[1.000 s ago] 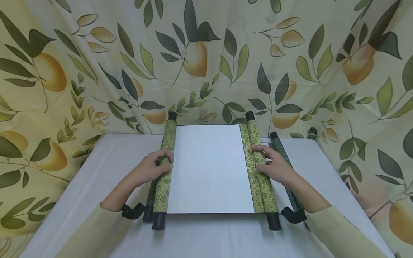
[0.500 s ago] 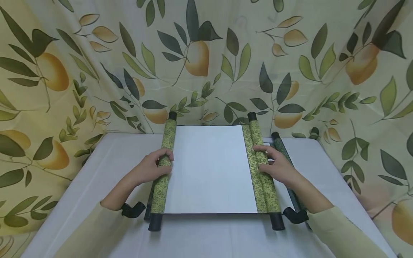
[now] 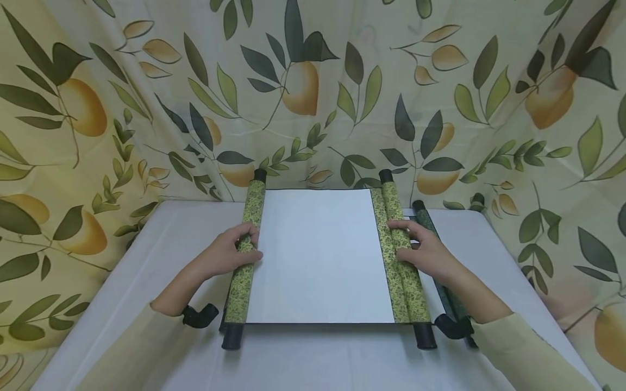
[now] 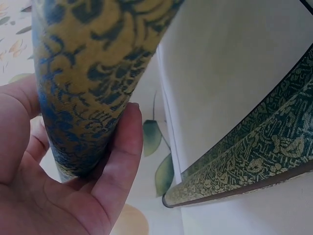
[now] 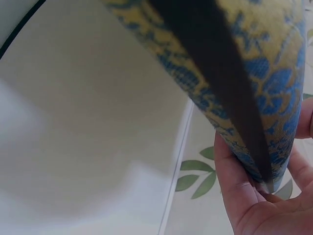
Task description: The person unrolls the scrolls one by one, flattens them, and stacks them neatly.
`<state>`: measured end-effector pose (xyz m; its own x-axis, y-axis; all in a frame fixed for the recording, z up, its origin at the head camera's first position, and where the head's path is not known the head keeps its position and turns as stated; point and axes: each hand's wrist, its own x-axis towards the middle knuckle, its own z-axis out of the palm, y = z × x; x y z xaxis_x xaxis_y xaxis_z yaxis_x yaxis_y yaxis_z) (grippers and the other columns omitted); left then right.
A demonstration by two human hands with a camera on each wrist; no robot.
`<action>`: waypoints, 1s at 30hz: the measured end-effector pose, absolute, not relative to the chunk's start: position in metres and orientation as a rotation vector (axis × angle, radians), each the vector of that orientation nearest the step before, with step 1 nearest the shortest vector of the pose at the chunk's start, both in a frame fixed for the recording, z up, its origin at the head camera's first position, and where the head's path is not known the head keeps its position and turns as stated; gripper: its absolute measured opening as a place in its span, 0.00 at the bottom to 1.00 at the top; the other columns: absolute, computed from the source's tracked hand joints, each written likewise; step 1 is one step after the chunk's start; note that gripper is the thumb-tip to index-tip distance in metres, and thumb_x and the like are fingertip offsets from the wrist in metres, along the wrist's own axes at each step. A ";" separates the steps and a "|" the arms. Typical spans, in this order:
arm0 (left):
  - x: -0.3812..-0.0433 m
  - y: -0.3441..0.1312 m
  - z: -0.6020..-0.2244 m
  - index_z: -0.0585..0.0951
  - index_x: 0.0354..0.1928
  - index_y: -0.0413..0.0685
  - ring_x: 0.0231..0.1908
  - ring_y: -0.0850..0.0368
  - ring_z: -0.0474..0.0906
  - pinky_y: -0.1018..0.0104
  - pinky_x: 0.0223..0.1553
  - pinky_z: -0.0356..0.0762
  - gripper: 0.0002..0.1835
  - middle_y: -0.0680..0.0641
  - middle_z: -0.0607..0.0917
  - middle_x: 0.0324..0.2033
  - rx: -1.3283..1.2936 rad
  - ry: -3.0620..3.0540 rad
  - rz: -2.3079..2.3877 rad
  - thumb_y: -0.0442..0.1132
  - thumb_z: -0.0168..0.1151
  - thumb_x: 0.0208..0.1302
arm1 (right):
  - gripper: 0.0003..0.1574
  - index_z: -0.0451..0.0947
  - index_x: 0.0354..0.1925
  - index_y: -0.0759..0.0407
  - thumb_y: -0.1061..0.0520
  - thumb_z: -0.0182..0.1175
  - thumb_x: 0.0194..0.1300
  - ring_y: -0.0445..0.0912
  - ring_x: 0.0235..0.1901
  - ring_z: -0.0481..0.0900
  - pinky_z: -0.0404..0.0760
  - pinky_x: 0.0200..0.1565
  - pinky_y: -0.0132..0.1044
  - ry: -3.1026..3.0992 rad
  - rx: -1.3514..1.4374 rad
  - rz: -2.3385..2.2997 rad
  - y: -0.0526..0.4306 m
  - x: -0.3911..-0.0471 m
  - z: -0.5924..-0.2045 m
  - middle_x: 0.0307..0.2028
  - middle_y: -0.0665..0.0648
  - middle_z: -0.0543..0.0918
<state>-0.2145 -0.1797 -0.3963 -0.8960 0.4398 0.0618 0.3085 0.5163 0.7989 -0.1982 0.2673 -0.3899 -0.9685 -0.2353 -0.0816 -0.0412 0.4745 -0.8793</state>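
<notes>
A hanging scroll is held partly unrolled, its blank white sheet [image 3: 318, 255] facing up in the head view. My left hand [image 3: 226, 254] grips its left roll [image 3: 241, 290], covered in yellow-green patterned brocade with black knobs at the ends. On the opposite side, my right hand [image 3: 424, 251] pinches the right roll [image 3: 414, 288], thumb and fingers curled round its brocade. Both wrist views show the fingers wrapped about the rolls from below, where the cloth looks gold and blue. Underneath lies a second scroll with dark green brocade [image 4: 254, 152], mostly hidden by the upper one.
The second scroll's right roll [image 3: 430, 222] sticks out beside my right hand. A white cloth [image 3: 313, 358] covers the table. Behind it hangs a curtain [image 3: 342, 108] printed with fruit and leaves. Black straps [image 3: 199, 316] sit at both wrists.
My hands have drawn slightly apart, left hand leftward and right hand rightward, so more white sheet shows between the rolls. The left roll now covers more of the dark roll beneath it.
</notes>
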 end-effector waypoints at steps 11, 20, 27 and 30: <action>-0.218 -0.184 -0.397 0.79 0.42 0.51 0.47 0.47 0.71 0.58 0.40 0.72 0.07 0.45 0.79 0.49 0.642 2.642 1.303 0.34 0.62 0.62 | 0.45 0.60 0.74 0.53 0.68 0.59 0.60 0.55 0.44 0.82 0.84 0.36 0.42 2.539 -0.255 -1.482 0.270 -0.199 -0.391 0.69 0.70 0.61; -0.220 -0.186 -0.398 0.74 0.38 0.52 0.43 0.48 0.69 0.58 0.37 0.69 0.12 0.47 0.77 0.42 0.653 2.642 1.284 0.38 0.70 0.61 | 0.45 0.61 0.74 0.54 0.69 0.59 0.60 0.55 0.41 0.84 0.84 0.35 0.43 2.544 -0.253 -1.485 0.272 -0.197 -0.390 0.69 0.70 0.60; -0.221 -0.188 -0.398 0.79 0.46 0.50 0.57 0.47 0.71 0.50 0.53 0.70 0.12 0.46 0.79 0.54 0.642 2.714 1.271 0.31 0.60 0.61 | 0.44 0.62 0.72 0.53 0.69 0.59 0.59 0.57 0.45 0.83 0.84 0.37 0.43 2.568 -0.232 -1.465 0.276 -0.198 -0.391 0.70 0.69 0.60; -0.221 -0.189 -0.397 0.81 0.47 0.49 0.60 0.46 0.71 0.47 0.56 0.68 0.13 0.45 0.79 0.57 0.631 2.728 1.252 0.31 0.59 0.61 | 0.44 0.63 0.72 0.53 0.68 0.59 0.59 0.61 0.50 0.79 0.81 0.39 0.42 2.597 -0.236 -1.433 0.279 -0.197 -0.391 0.74 0.67 0.55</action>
<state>-0.2205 -0.1886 -0.3974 -0.9127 0.3959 0.1012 0.3349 0.5828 0.7404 -0.1971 0.2786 -0.3908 -0.9737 -0.2171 -0.0690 -0.0574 0.5268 -0.8480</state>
